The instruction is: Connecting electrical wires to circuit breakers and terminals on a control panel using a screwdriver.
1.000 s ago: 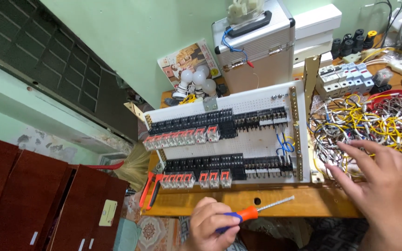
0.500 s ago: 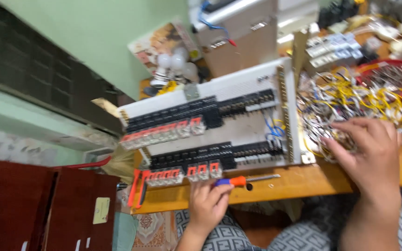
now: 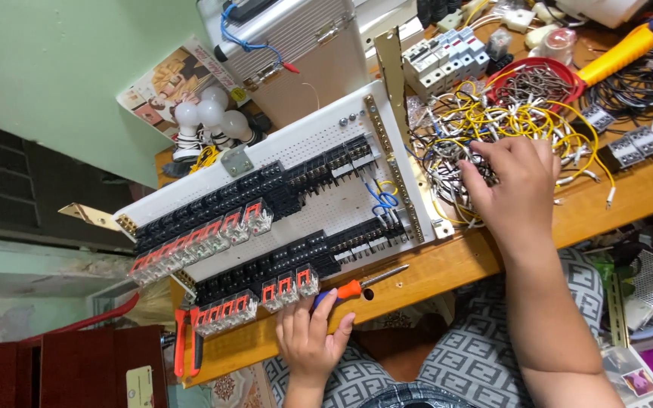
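The left hand (image 3: 313, 340) rests at the near edge of the wooden bench (image 3: 447, 264), its fingers loosely curled over the handle of an orange-and-blue screwdriver (image 3: 353, 288) that lies flat on the wood; whether it truly grips the tool cannot be told. The screwdriver's metal shaft points right, along the front of a white perforated wiring panel (image 3: 319, 204). That panel carries two rows of black relay sockets, with clear orange-topped relays (image 3: 205, 238) plugged in toward its left end, and a few blue wires (image 3: 383, 198) near its right side. The right hand (image 3: 514, 177) lies palm down, fingers spread and open, on a tangled heap of yellow and white wires (image 3: 485, 125) just right of the panel, touching them without closing on any. A red bowl (image 3: 532, 78) of metal parts sits behind the heap. Red-handled pliers (image 3: 184, 344) lie at the bench's left end.
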